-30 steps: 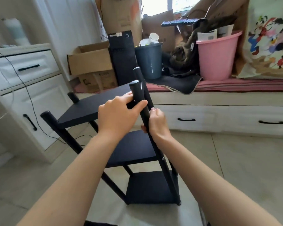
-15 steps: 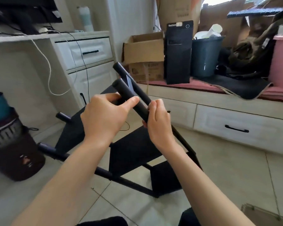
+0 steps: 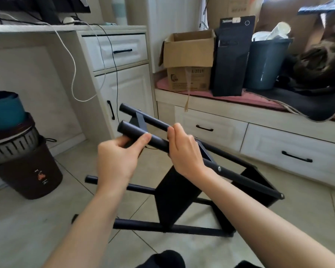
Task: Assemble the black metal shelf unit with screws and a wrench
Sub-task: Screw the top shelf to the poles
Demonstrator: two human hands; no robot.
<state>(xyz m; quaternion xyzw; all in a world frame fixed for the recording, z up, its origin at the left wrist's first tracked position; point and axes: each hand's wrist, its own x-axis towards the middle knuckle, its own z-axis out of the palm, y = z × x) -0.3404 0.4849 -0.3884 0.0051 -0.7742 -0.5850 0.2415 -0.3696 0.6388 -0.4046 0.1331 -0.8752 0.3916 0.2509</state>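
1. Although no wrench or loose screws show anywhere in view, the black metal shelf unit [image 3: 174, 192] looks close to complete: it lies tipped on its side on the tiled floor [image 3: 27, 229], in front of the white window bench [image 3: 240, 120], with dark shelf panels already fixed between four tubular legs.
2. Two legs rest low near the tiles; the other two are raised toward the person, slanting up to the left.
3. The left hand [image 3: 116, 157] grips the nearer raised leg [image 3: 135, 134] close to its capped end, thumb on top and fingers curled beneath.
4. The right hand [image 3: 184, 149] wraps the same leg a little further down, its fingers reaching up to touch the farther raised leg [image 3: 143, 118].
5. One silver screw head [image 3: 219, 168] sits seated in the held leg just below the right wrist.
6. Judging from this, what remains is probably checking or tightening joints; other fasteners are too small or hidden to confirm.
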